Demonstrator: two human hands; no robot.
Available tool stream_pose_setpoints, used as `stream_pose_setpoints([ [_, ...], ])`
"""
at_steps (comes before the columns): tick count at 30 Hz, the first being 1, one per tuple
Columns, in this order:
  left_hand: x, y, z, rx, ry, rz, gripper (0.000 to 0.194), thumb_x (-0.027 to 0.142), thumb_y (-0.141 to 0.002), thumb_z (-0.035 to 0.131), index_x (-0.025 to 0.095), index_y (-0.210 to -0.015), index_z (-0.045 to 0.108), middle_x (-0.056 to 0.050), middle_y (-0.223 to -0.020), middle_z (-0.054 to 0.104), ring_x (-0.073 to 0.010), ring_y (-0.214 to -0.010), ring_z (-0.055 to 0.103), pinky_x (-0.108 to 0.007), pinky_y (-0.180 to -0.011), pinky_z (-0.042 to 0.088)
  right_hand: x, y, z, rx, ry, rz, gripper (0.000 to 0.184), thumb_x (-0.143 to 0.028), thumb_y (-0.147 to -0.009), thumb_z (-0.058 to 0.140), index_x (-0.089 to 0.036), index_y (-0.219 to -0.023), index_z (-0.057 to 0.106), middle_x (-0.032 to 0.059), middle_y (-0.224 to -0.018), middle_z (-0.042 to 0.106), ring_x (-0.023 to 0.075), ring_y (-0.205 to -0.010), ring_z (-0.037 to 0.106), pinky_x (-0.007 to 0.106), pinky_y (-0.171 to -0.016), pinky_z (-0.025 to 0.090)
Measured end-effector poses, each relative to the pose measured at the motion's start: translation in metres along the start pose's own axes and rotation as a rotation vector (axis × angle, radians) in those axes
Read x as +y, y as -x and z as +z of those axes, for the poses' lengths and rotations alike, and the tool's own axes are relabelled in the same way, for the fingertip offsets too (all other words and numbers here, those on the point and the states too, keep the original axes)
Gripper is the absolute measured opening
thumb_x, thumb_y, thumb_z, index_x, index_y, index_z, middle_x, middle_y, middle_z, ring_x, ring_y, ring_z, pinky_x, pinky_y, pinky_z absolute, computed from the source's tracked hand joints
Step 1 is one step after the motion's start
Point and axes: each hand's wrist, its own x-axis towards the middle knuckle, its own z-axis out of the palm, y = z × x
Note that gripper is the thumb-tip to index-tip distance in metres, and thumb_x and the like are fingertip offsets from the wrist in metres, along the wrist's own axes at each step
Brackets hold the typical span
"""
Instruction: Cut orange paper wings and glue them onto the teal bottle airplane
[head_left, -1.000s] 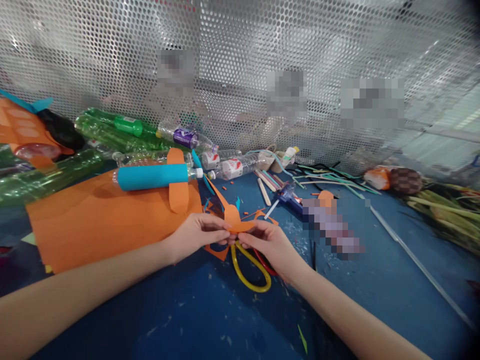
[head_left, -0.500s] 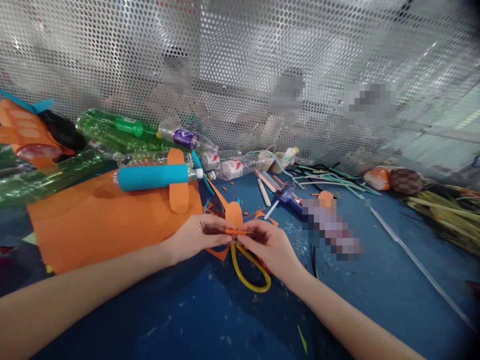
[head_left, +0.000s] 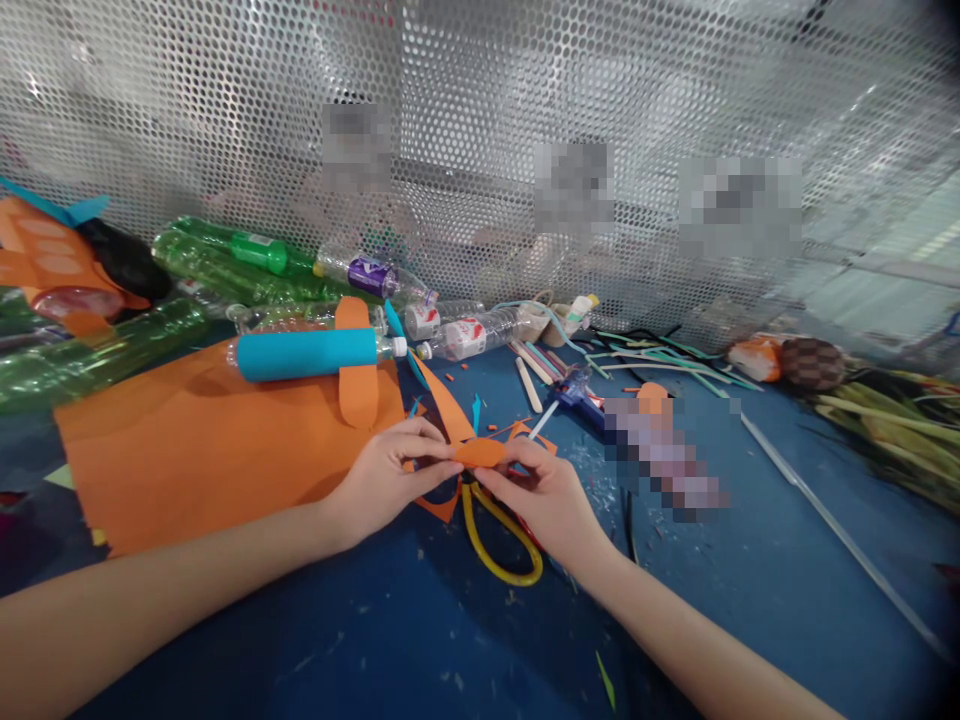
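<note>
Between my two hands is a small orange paper piece (head_left: 481,454) with a rounded outline. My left hand (head_left: 386,475) pinches its left end between thumb and fingers. At the other end, my right hand (head_left: 547,495) grips it in the same way. Just below lie scissors with a yellow handle (head_left: 502,575), partly hidden by my right hand and the paper. Orange paper scraps (head_left: 439,500) are scattered around them. To the left, a plastic bottle wrapped in blue paper (head_left: 307,356) with an orange wing-like strip (head_left: 358,398) rests on a large orange sheet (head_left: 225,460).
Green bottles (head_left: 240,275) and clear bottles (head_left: 472,337) line the mesh wall (head_left: 465,120). A blue glue gun (head_left: 581,395) lies right of centre, near wooden sticks (head_left: 527,385). Thin green strips (head_left: 667,360), a long clear rod (head_left: 817,510) and dried leaves (head_left: 892,430) are further right.
The paper between my hands has turned from nearly edge-on to showing its flat face, folding or tilting toward me. Both hands stay in about the same place.
</note>
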Motion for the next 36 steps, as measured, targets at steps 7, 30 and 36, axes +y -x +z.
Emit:
stream_pose_setpoints([
  [7, 0.006, 0.002, 0.001, -0.021, -0.080, 0.061, 0.013, 0.020, -0.083, 0.056, 0.016, -0.071, 0.061, -0.002, -0.079, 0.054, -0.0126, -0.073, 0.052, -0.024, -0.066, 0.043, -0.006, 0.002, 0.000, 0.045, 0.009, 0.053, 0.017, -0.034, -0.067, 0.069, -0.020, -0.064, 0.061, -0.0008, -0.065, 0.056, 0.0127, -0.059, 0.054, 0.027, -0.057, 0.049],
  [30, -0.007, 0.002, 0.007, -0.062, 0.489, -0.179, 0.011, 0.021, -0.077, 0.062, 0.019, -0.086, 0.068, -0.002, -0.089, 0.070, -0.0160, -0.084, 0.064, -0.029, -0.081, 0.050, -0.006, 0.004, -0.005, -0.011, 0.143, -0.202, 0.016, -0.016, -0.079, 0.057, -0.023, -0.090, 0.066, 0.0029, -0.087, 0.065, 0.0154, -0.080, 0.061, 0.025, -0.064, 0.053],
  [36, 0.001, 0.004, 0.005, -0.091, 0.591, -0.216, 0.015, 0.027, -0.084, 0.055, 0.019, -0.094, 0.062, -0.004, -0.093, 0.068, -0.0166, -0.087, 0.064, -0.029, -0.082, 0.049, -0.002, 0.003, -0.004, -0.012, 0.090, -0.107, 0.013, -0.018, -0.079, 0.056, -0.021, -0.087, 0.066, 0.0034, -0.089, 0.068, 0.0164, -0.081, 0.064, 0.029, -0.072, 0.053],
])
